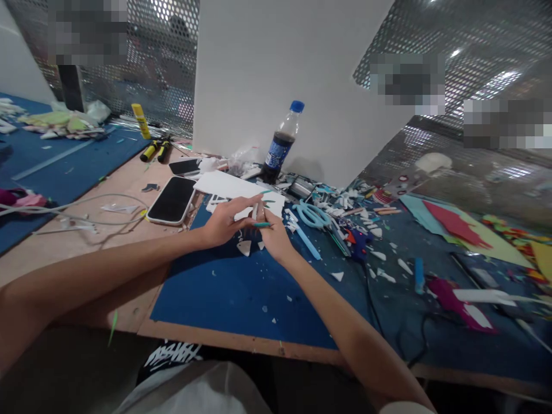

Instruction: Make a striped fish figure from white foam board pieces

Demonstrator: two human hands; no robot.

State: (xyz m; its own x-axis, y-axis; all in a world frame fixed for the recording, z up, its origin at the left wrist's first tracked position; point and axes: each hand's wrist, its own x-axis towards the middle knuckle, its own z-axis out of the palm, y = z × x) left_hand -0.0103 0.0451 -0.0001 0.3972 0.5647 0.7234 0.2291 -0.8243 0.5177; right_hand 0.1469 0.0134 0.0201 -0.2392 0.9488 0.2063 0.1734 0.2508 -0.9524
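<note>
My left hand [224,223] and my right hand [276,237] meet over the far part of a blue cutting mat [241,305]. Their fingertips are pinched together around a small white piece [255,211], mostly hidden by the fingers. A thin teal sliver [261,224] shows at the right fingers; I cannot tell which hand grips it. Just behind the hands lies a white sheet [233,187] with small teal marks or pieces on it. White triangular scraps [244,248] rest on the mat below the fingers.
A cola bottle [280,144] stands behind the hands. Left are a phone [172,200], pliers [157,149] and a glue stick [140,121]. Right lie light-blue scissors [313,215], a blue craft knife [307,241], scraps, a purple glue gun [461,305] and coloured sheets [457,224].
</note>
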